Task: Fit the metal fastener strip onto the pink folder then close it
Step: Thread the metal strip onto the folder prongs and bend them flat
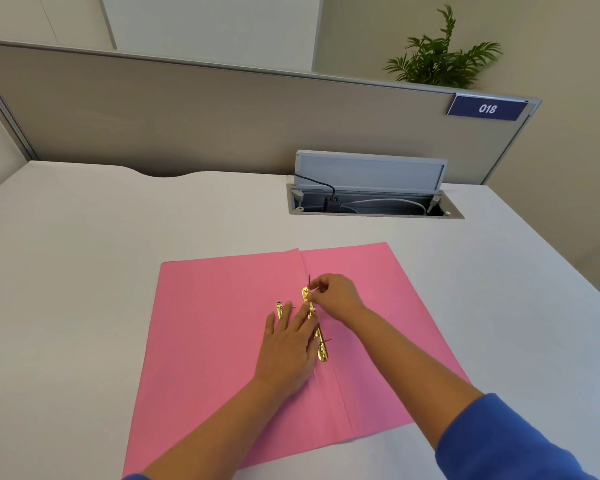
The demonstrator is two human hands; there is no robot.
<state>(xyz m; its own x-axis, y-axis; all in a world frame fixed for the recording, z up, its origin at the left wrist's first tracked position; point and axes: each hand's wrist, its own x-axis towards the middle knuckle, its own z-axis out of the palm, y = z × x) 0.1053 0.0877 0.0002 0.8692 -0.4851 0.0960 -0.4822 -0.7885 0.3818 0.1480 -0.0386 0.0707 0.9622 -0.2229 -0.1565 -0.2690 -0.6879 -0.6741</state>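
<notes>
The pink folder (215, 341) lies open and flat on the white desk. A gold metal fastener strip (321, 348) runs along its centre fold, with thin prongs sticking up at both ends. My left hand (288, 348) lies flat on the folder, fingers pressing the strip's middle. My right hand (333, 294) pinches the strip's far end next to the upright prong. A second gold metal piece (279, 308) lies on the left flap, partly under my left fingers.
A white desk (84, 271) carries the folder. An open cable tray (371, 202) with a raised lid and plugged cables sits at the back right. A grey partition (222, 116) with a blue "018" label (487, 108) backs the desk; a plant (440, 53) stands beyond.
</notes>
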